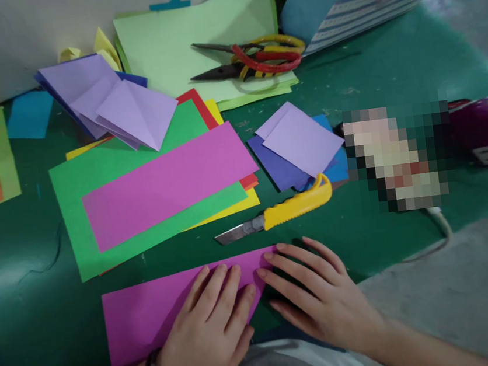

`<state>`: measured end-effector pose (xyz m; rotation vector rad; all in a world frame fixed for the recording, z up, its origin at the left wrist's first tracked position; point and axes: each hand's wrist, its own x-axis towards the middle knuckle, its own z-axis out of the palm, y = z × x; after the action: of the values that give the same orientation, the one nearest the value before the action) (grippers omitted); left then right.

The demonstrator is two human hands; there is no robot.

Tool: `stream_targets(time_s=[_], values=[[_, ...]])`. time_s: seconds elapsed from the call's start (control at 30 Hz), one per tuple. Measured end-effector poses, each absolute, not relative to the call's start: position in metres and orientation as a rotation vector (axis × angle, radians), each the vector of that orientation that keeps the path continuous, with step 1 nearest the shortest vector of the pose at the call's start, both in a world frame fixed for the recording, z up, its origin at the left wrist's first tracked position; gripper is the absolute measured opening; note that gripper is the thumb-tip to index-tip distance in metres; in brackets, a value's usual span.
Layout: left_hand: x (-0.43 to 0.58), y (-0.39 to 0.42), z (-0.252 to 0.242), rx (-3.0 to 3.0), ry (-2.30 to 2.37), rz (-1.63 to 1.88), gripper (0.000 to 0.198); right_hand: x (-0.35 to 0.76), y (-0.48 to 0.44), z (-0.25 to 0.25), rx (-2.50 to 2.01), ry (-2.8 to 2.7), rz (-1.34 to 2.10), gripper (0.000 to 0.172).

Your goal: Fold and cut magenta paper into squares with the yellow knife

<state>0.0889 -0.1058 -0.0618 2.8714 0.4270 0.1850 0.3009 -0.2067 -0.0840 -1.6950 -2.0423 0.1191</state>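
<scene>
A magenta strip of paper (139, 312) lies on the green table close to my body, its right end slanting to a point. Across the middle of it my left hand (216, 321) rests flat with the fingers stretched out. My right hand (318, 292) has its fingers spread, the tips touching the strip's right end. Just beyond the hands lies a yellow box cutter (297, 203) with its blade out, pointing left. Farther up, a second magenta strip (169, 185) sits on a green sheet (69, 220), with red and yellow sheets underneath.
Folded lilac papers (139, 110) lie behind the stack, and more lilac squares (303, 138) to its right. Scissors (272, 47) and pliers (218, 73) rest on pale green sheets (158, 46). A blurred-out object (393, 157) with a cable lies at right, near a purple pouch (484, 129).
</scene>
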Motion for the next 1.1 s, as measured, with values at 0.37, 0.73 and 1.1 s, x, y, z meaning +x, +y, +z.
stream_targets(time_s=[0.37,0.73,1.1], values=[[0.089,-0.106,-0.063,2.868,0.437,0.201,0.041,0.31,-0.208,-0.085,-1.671,-2.143,0.133,0.039],[0.091,-0.105,-0.066,2.832,0.466,0.252,0.037,0.313,-0.203,-0.083,-1.665,-2.157,0.085,0.033],[0.092,-0.106,-0.064,2.812,0.481,0.244,0.037,0.326,-0.211,-0.08,-1.675,-2.027,0.11,0.034]])
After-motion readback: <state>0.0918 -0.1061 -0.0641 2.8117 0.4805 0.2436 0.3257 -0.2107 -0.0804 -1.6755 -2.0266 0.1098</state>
